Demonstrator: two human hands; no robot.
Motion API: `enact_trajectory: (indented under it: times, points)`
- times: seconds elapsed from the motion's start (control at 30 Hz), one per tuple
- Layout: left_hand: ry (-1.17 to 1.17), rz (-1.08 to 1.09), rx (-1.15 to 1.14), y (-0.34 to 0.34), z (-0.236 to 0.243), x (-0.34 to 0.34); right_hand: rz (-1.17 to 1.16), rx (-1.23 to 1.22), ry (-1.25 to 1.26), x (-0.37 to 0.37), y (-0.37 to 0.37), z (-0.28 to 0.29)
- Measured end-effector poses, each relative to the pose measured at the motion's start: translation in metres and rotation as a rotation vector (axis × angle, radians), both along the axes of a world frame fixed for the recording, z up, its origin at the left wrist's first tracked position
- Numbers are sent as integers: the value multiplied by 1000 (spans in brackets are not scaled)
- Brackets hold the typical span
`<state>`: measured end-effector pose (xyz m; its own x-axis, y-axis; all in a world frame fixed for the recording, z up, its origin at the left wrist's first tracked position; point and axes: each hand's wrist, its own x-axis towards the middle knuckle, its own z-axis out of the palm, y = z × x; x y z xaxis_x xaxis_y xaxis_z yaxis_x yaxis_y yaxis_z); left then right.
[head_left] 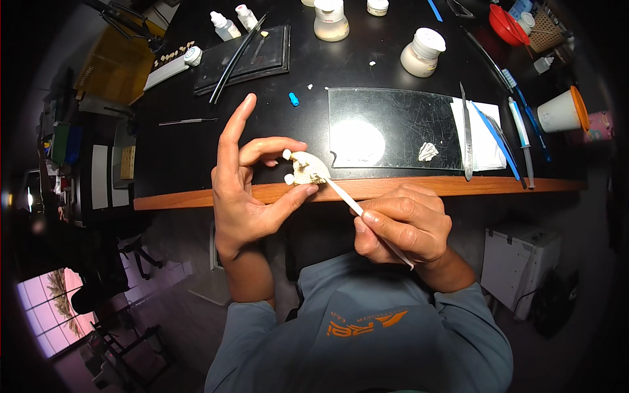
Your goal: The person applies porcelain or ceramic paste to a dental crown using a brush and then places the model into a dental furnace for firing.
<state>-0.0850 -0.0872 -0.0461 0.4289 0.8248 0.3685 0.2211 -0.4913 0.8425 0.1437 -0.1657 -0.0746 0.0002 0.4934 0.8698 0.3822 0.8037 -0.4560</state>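
Note:
My left hand (241, 193) pinches a cream dental model (312, 170) between thumb and bent fingers, with the index finger raised away from it. Two small white rounded knobs stick out of the model's left side. In my right hand (411, 223) is a thin white stick-like tool (343, 194), held like a pen. Its upper end touches the model's right edge, and its thin lower end pokes out below my fingers. Both hands are close to the table's wooden front edge (262, 192). Beyond them lies a scratched glass slab (393, 114) with a dab of white paste (428, 152).
Right of the slab lie a metal spatula (466, 134), blue tweezers (496, 137) and a syringe (521, 141). An orange-rimmed white cup (557, 115) stands farther right. Jars (423, 54) and a black tile (274, 69) are farther back. A small blue piece (293, 99) lies left of the slab.

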Motion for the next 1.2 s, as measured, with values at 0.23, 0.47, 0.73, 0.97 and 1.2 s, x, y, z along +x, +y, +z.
enact_trajectory:
  times: [0.23,0.47,0.73,0.97,1.2]
  points:
    - [-5,6,-10,-1,2,0,-14,-2,-5,-1,0,1]
    - [0,2,-8,-1,3,-1,0,4,-13,-1,0,1]
    - [3,-5,-11,-1,2,0,-20,2,-23,-1,0,0]
    - [-3,-3,-5,-1,2,-1,-14,-10,-22,0,-2,3]
    - [23,-16,24,0,3,-3,-210,-164,-80,20,-9,16]
